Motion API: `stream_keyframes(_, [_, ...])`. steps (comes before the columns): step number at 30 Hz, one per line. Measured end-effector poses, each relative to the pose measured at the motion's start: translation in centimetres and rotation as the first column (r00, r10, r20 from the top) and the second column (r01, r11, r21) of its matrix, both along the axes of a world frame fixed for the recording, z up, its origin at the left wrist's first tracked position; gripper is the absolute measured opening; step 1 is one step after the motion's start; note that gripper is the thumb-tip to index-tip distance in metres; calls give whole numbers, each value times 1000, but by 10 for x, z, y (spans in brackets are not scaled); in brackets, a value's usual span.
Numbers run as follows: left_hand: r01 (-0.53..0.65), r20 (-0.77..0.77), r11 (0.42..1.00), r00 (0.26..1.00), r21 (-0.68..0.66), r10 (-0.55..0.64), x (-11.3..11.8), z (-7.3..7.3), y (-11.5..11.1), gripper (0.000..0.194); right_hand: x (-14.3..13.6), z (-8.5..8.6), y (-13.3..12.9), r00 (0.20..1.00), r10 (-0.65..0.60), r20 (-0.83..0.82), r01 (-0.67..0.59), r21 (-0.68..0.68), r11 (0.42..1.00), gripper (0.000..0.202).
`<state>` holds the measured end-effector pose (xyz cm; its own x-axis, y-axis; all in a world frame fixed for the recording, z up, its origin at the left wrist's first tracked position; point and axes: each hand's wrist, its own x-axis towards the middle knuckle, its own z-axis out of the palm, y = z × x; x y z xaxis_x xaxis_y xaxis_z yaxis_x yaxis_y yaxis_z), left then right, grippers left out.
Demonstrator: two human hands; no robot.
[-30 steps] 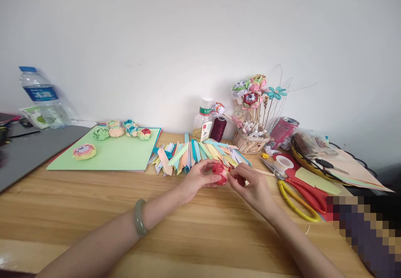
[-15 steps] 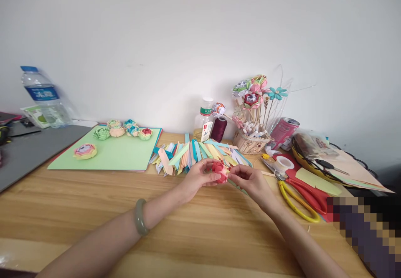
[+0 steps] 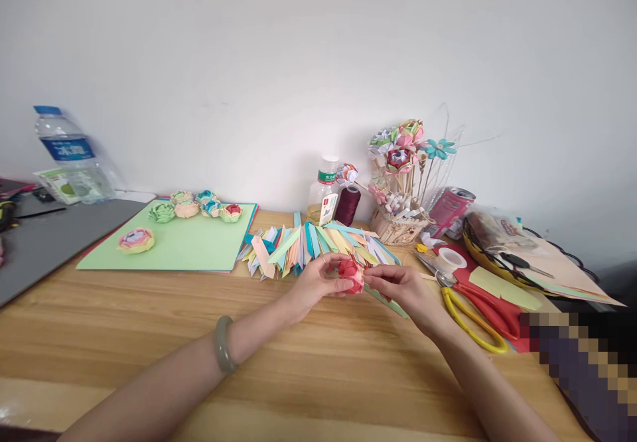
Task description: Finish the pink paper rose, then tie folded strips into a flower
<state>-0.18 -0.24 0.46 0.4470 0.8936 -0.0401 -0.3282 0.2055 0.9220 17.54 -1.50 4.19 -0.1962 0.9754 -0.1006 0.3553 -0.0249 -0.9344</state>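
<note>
Between thumb and fingers, my left hand (image 3: 318,281) grips a small red and pink folded-paper flower (image 3: 351,276). The fingertips of my right hand (image 3: 395,283) are pinched at the flower's right edge; exactly what lies between them is too small to make out. A pale green paper strip (image 3: 395,305) shows just below the right hand. Behind both hands spreads a heap of folded paper strips (image 3: 308,243) in several colours. Several finished paper flowers (image 3: 186,209) sit on green paper sheets (image 3: 184,249) at the left.
Scissors (image 3: 475,316) with yellow and red handles lie at the right, near a roll of white tape (image 3: 452,259). At the back stand a bottle (image 3: 321,193), a dark thread spool (image 3: 348,206), a flower basket (image 3: 399,226) and a pink can (image 3: 452,210). A water bottle (image 3: 70,150) stands far left.
My right hand has shifted slightly, its fingers now straighter at the flower's edge. More of the green strip shows beneath it. My left hand keeps its hold on the flower.
</note>
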Motion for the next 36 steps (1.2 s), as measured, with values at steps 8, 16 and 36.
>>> stream_keyframes(8, [24,71,997,997,-77,-19,-3,-1,2,42,8,-3,2,989,11,-150,-17,-39,999,27])
stream_keyframes(16, [38,75,995,997,-91,-31,-3,0,1,44,11,-4,5,949,77,-307,-130,-157,979,23])
stream_keyframes(36, [51,77,992,996,-118,-42,-2,2,1,47,11,-6,7,997,51,-65,-57,-93,994,29])
